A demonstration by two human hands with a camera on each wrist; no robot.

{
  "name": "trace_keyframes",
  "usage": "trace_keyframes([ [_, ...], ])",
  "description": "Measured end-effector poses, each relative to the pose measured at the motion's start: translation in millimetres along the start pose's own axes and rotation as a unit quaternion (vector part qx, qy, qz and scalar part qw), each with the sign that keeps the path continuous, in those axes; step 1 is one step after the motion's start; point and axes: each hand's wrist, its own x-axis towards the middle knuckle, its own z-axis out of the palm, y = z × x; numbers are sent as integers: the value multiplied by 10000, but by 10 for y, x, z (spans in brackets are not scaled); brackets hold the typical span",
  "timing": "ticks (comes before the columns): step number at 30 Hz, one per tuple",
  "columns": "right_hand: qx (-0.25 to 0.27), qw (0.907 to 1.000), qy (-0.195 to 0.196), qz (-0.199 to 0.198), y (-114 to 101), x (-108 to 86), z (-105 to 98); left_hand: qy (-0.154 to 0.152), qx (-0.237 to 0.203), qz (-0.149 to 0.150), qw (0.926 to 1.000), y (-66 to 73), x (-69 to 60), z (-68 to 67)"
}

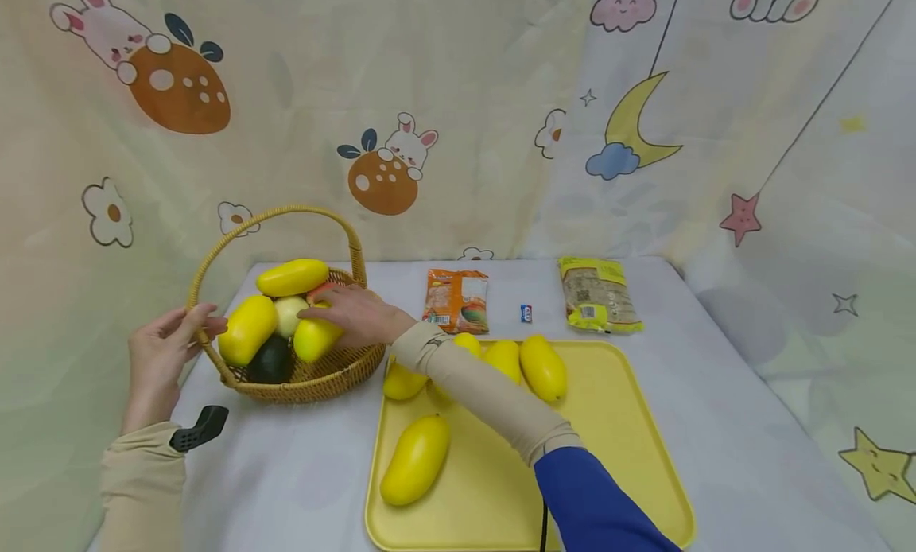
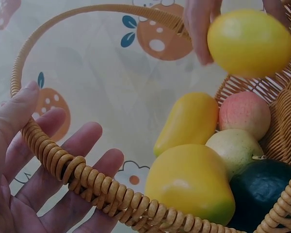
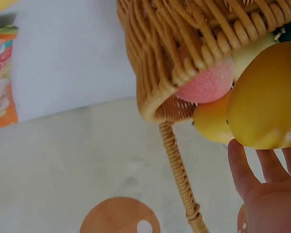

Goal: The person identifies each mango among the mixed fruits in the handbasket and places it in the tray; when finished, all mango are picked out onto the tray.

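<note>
In the head view my left hand holds the left side of the wicker basket's handle, the thumb on one side and spread fingers on the other. My right hand grips a yellow mango above the basket; the left wrist view shows that mango raised over the other fruit. Inside the basket lie two mangoes, one at the back and one at the left, a pale green pear-like fruit, a dark green avocado-like fruit and a pinkish-red apple.
A yellow tray lies right of the basket, with several mangoes on it; my right forearm crosses above it. Behind the tray are an orange packet, a small blue wrapped item and a yellow-and-clear bag.
</note>
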Motion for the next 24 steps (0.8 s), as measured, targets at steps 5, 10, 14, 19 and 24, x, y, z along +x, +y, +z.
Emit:
trace_keyframes([
  [5,87,9998,140,-125,34,-205,-92,72,216,-48,9997,11,-13,6],
  [10,135,9998,82,-103,36,-398,-160,-8,59,-33,10000,7,-8,-11],
  [14,89,9998,122,-145,39,-526,-195,-51,-13,-64,10000,20,3,-12],
  [19,281,9991,236,-189,41,-721,-232,-100,-2,-70,9999,38,14,13],
  [24,560,9977,275,-245,19,-974,-247,-29,-100,-80,9999,8,1,5],
])
